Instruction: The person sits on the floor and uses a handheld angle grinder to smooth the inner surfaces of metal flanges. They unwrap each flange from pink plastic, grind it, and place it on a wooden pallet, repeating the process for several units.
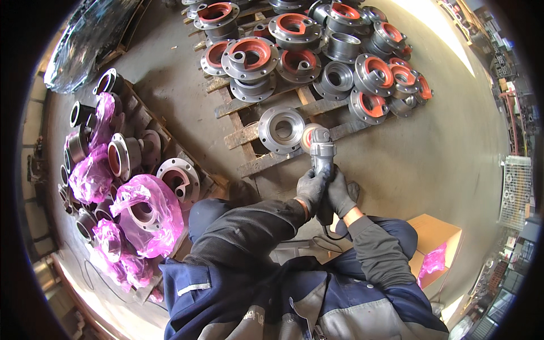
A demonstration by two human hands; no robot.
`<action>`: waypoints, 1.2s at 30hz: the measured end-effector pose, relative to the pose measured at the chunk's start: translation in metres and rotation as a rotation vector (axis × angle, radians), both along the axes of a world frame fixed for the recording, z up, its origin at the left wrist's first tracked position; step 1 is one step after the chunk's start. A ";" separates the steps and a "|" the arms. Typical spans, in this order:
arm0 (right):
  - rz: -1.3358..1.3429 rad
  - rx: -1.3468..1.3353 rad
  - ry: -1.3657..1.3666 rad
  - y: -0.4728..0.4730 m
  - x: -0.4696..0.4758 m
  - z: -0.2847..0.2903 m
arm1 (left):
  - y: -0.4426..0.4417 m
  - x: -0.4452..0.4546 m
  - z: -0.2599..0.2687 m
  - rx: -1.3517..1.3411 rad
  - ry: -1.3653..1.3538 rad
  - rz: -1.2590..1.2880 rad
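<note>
Both my gloved hands are wrapped around a grey angle grinder before me. My left hand closes on the left side of its body, and my right hand on the right side. At its far end, the grinder's round disc is at the right rim of a machined metal flange; whether they touch, I cannot tell. The flange lies flat on the near corner of a wooden pallet, its bolt holes and wide centre bore facing up. A cable leaves the grinder's lower end.
Flanged hubs with red-painted insides crowd the pallet's far part. At left, another pallet bears metal flanges and parts in pink plastic film. An open cardboard box stands at right. A cable lies between my legs.
</note>
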State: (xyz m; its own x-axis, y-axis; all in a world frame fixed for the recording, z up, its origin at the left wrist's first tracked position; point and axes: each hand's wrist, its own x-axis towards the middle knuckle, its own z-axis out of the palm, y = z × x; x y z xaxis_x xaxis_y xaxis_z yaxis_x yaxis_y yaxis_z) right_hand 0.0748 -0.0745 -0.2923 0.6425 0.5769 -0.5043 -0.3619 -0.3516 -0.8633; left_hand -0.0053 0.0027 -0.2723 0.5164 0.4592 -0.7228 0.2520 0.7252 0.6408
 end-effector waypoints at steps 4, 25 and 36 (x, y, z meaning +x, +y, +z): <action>0.064 0.097 -0.010 -0.004 -0.006 -0.043 | 0.006 -0.009 -0.003 0.032 0.081 -0.015; 0.034 0.154 0.095 0.093 -0.015 -0.053 | 0.079 -0.017 -0.005 0.305 0.241 0.067; -0.071 0.090 0.401 0.077 -0.021 -0.098 | 0.067 -0.029 -0.017 0.273 0.341 0.016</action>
State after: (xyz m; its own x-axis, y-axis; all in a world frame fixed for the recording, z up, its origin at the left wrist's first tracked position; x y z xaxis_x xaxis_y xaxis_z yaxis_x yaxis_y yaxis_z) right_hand 0.0540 0.0022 -0.3904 0.4452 0.5919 -0.6719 -0.6961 -0.2431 -0.6755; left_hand -0.0339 0.0695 -0.2895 0.2605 0.6633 -0.7015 0.4728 0.5459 0.6917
